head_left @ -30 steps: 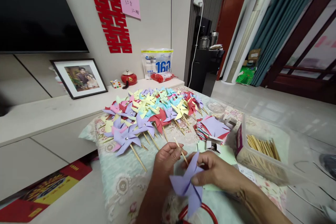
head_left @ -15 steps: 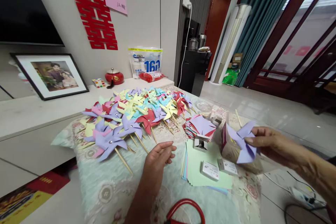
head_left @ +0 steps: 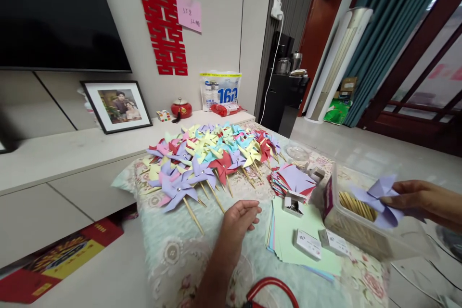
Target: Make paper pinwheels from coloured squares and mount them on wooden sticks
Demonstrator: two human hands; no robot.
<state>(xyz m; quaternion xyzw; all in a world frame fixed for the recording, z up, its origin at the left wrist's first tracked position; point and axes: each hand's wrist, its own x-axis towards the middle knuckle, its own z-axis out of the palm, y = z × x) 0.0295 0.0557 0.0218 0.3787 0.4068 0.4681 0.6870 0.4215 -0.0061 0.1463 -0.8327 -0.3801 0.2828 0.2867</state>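
Observation:
My right hand (head_left: 422,198) pinches a purple paper pinwheel (head_left: 378,198) and holds it over the clear plastic tub (head_left: 364,231) of wooden sticks (head_left: 355,203) at the right. My left hand (head_left: 240,216) rests on the floral cloth (head_left: 180,250), palm down, fingers loosely curled, holding nothing. Just beyond it lies a big heap of finished pinwheels (head_left: 212,154) on sticks in purple, red, yellow, blue and pink.
A stack of light green paper sheets (head_left: 299,240) carries two small white boxes (head_left: 308,244). A pile of cut purple and red squares (head_left: 294,178) and a small open box (head_left: 293,203) lie behind it. Red scissor handles (head_left: 272,288) show at the bottom.
My right hand carried the purple pinwheel from in front of me out to the right, over the tub of sticks. My left hand let go and settled on the cloth.

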